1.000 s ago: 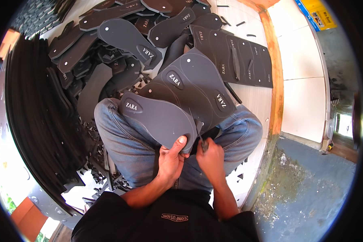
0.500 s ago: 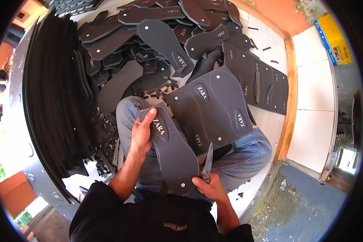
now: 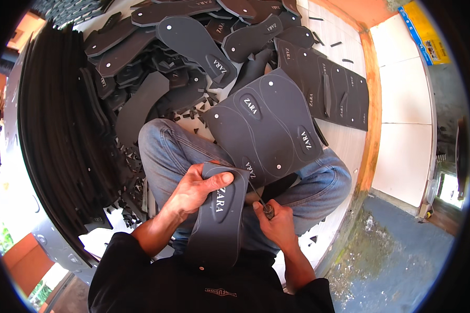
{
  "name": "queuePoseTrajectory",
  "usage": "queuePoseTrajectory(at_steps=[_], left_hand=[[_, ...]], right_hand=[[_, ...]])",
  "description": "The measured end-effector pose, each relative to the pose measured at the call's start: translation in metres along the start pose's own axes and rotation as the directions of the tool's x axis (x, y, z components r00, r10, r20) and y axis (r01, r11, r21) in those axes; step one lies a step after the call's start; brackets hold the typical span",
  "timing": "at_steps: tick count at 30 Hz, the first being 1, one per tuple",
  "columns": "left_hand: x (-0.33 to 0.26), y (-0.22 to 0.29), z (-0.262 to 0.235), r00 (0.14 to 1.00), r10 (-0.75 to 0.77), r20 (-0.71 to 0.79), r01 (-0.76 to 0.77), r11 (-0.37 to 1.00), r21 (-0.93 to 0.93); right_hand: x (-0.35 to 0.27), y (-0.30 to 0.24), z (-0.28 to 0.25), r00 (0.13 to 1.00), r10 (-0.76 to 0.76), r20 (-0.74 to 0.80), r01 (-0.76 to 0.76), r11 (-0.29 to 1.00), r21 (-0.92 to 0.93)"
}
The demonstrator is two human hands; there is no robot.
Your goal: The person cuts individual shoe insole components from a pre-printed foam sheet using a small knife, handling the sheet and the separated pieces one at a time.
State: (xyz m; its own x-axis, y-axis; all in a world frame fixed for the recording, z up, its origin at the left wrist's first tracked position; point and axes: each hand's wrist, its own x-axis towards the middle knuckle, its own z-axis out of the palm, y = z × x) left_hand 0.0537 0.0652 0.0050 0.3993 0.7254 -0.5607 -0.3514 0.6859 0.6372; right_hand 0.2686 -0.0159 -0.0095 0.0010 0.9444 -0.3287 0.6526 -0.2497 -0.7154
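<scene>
A tall stack of dark foam sheets (image 3: 52,141) curves along the person's left, and a heap of cut sandal soles (image 3: 193,36) covers the white tiled floor (image 3: 402,94) ahead. A flat foam panel (image 3: 344,88) with sole outlines lies to the right of the heap. Across the blue-jeaned legs (image 3: 167,151) rests a dark foam sheet (image 3: 269,128) marked with sole outlines and pale dots, its near edge coming down to the hands.

A single sandal sole (image 3: 219,219) runs from that edge down toward the person's chest, printed side up. The left hand (image 3: 193,190) comes in from the lower left, forearm bare below a black sleeve, and its grip is closed on the sole's upper end, thumb lying across the top face and fingers curled under the rim. The right hand (image 3: 277,221) sits just beside the sole's right edge, fist closed around the handle of a small knife (image 3: 260,198), whose thin blade points up to the sheet's near edge.
</scene>
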Motion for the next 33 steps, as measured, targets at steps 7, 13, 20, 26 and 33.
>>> queuePoseTrajectory(at_steps=[7,13,20,26,33], left_hand=[[0.001,0.000,0.009,0.999,-0.028,0.041,0.021,0.985,0.172],[0.016,-0.003,-0.043,0.726,0.304,-0.617,-0.390,0.921,-0.005],[0.019,-0.017,0.023,0.934,0.217,-0.285,-0.327,0.843,-0.428],[0.021,-0.049,0.074,0.995,0.036,-0.097,-0.084,0.824,-0.560],[0.021,-0.062,0.066,0.981,0.041,-0.189,-0.140,0.823,-0.551]], right_hand=[[0.050,-0.022,-0.006,0.975,-0.213,0.068,0.220,0.970,-0.107],[0.070,-0.016,-0.029,0.977,0.114,-0.180,-0.079,0.978,0.193],[0.018,0.021,-0.029,0.939,0.181,-0.291,-0.115,0.966,0.230],[-0.008,0.011,-0.029,0.948,0.146,-0.283,-0.162,0.986,-0.035],[-0.012,0.021,-0.019,0.963,0.123,-0.241,-0.148,0.985,-0.086]])
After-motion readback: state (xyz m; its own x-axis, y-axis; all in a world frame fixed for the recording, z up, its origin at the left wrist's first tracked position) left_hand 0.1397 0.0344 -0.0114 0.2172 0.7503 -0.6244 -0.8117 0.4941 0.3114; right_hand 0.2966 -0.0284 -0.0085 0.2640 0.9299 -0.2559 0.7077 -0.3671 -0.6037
